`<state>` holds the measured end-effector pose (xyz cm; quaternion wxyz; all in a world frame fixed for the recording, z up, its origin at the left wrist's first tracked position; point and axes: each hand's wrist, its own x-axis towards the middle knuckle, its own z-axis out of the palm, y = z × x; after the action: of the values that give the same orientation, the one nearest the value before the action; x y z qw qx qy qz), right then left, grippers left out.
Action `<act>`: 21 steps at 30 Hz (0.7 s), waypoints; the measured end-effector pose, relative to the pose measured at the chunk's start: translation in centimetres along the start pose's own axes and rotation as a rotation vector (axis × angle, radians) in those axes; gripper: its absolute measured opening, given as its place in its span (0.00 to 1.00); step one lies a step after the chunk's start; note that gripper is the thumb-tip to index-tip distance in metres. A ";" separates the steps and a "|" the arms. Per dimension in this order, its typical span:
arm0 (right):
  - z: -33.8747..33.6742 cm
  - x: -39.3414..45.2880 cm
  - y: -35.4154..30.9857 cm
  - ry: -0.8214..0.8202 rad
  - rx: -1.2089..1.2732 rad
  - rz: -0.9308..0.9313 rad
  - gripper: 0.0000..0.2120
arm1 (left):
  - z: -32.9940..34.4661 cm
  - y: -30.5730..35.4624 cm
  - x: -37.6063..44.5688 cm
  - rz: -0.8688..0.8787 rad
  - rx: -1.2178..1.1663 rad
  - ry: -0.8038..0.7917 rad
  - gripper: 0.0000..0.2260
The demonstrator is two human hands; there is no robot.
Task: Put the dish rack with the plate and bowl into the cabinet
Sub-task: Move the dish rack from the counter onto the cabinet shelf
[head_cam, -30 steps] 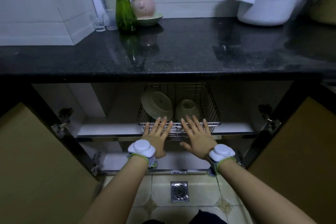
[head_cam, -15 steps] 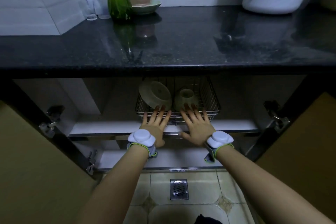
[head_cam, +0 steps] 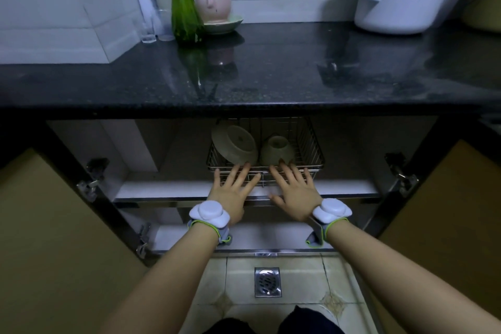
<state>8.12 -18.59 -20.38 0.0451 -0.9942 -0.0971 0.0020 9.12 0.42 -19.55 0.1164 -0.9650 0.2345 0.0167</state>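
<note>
The left hand [head_cam: 230,192] is flat, fingers spread, with the fingertips [head_cam: 245,168] laid against the front rail of the dish rack [head_cam: 309,144]. The right hand [head_cam: 296,192] is in the same state at 3 o'clock of the left hand: palm down, fingers fanned, gripping nothing. Both hands press rather than hold.

The dish rack sits on the upper shelf [head_cam: 162,190] of the cabinet [head_cam: 122,144], at 12 o'clock of the hands, with its front edge near the shelf lip. Inside it, the plate [head_cam: 233,144] leans tilted at the left and the bowl [head_cam: 276,149] lies inverted at the right, the 2 just beside each other.

Handling judgement: the wire rack is stiff and probably light, so most of the load is the crockery. The plate and bowl look ceramic, hence fragile and free to rattle or tip under a sharp shove. Apply force low on the front rail, evenly from both hands, so that the rack slides straight. Metal on a smooth shelf should slide easily.

Surroundings: a dark polished countertop [head_cam: 271,70] overhangs the opening at 12 o'clock. The 2 doors stand open at 9 and 3 o'clock. A floor drain [head_cam: 267,282] lies in the tiles at 6 o'clock.
</note>
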 end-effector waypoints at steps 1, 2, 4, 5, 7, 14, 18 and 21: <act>-0.3 -0.5 -0.3 0.014 0.005 0.007 0.45 | -0.3 0.2 -0.5 0.004 0.000 0.014 0.38; -0.9 -1.1 -0.6 0.030 0.005 0.007 0.45 | -0.9 0.5 -1.1 0.007 0.001 0.029 0.38; -2.2 -2.2 -1.2 0.054 0.014 0.001 0.44 | -2.1 1.0 -2.3 0.009 0.002 0.054 0.38; -3.1 -3.0 -1.6 0.069 0.023 -0.007 0.44 | -2.9 1.2 -2.9 0.014 0.003 0.072 0.38; -4.7 -4.3 -2.2 0.094 0.041 -0.020 0.43 | -4.3 1.6 -4.2 0.025 -0.004 0.119 0.37; -10.2 -9.4 -3.4 0.198 0.012 0.000 0.41 | -10.4 3.2 -8.6 0.072 0.023 0.250 0.34; -13.3 -12.3 -3.4 0.266 -0.012 0.019 0.31 | -13.2 4.4 -10.8 0.097 0.047 0.336 0.33; -15.3 -14.6 -2.9 0.308 -0.033 0.055 0.29 | -15.0 5.7 -12.1 0.123 0.049 0.388 0.34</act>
<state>-6.53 -19.93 -4.93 0.0429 -0.9857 -0.0616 -0.1511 -4.58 -2.52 -5.17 0.0913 -0.9309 0.3113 -0.1682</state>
